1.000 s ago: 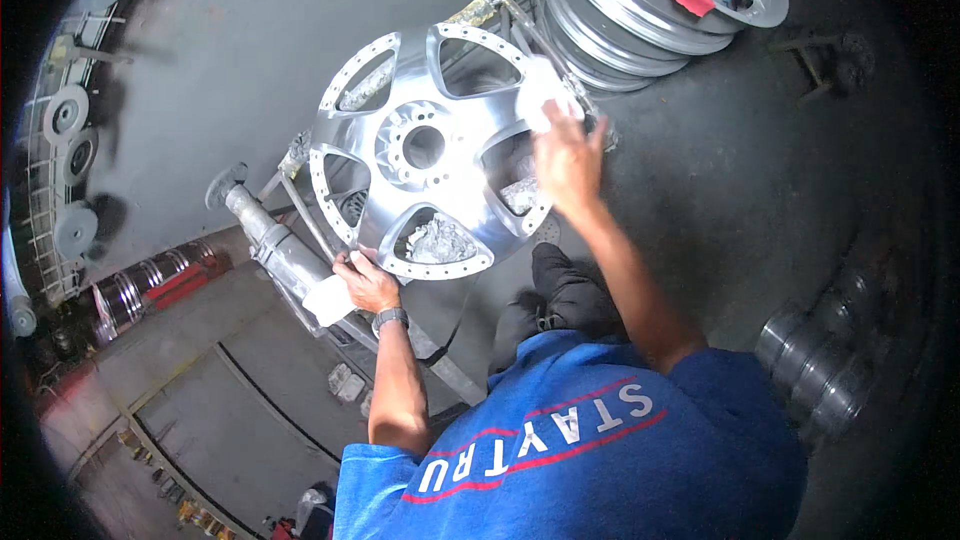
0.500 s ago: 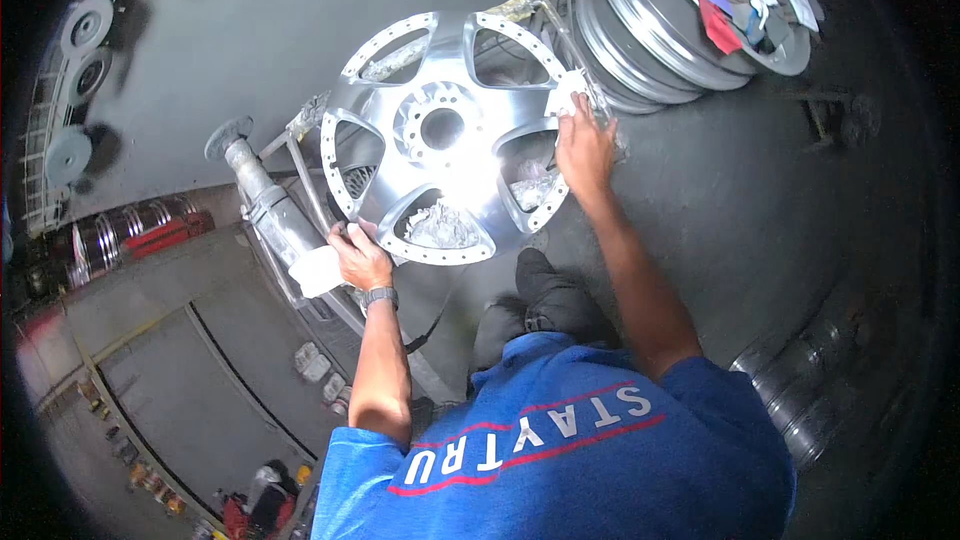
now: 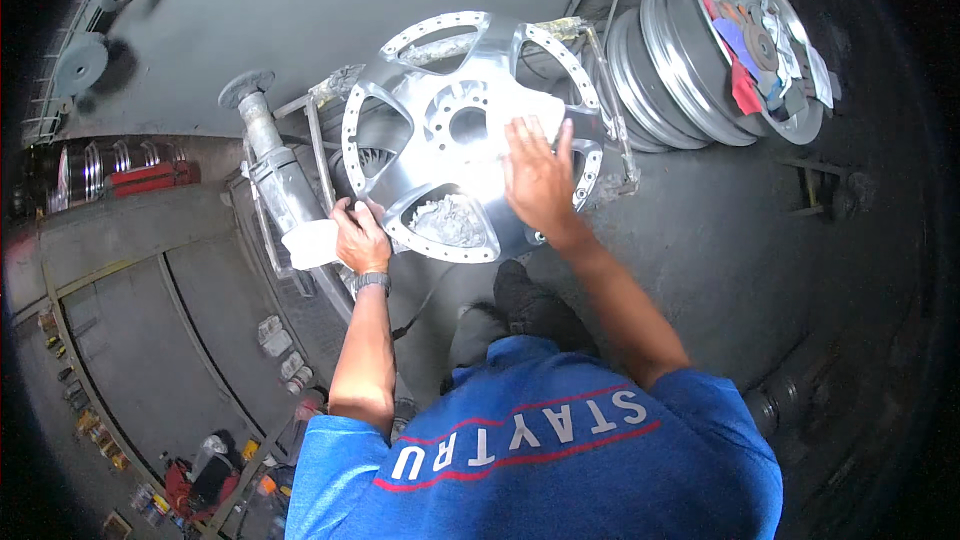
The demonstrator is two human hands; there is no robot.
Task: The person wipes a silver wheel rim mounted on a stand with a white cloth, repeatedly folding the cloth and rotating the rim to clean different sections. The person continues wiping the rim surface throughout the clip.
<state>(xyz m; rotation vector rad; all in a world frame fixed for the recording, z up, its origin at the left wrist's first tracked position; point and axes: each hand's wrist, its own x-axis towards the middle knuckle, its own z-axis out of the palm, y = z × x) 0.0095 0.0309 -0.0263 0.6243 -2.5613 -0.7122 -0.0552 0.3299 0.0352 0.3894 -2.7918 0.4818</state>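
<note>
Left grip (image 3: 360,237) holding white cloth (image 3: 308,244), right grip (image 3: 538,176) flat on second cloth (image 3: 540,110) atop silver wheel (image 3: 412,162), grey floor (image 3: 720,240)

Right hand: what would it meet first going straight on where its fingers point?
The right hand would likely meet the white cloth just beyond its fingers first, then a spoke of the silver wheel, though glare makes depth unclear.
</note>
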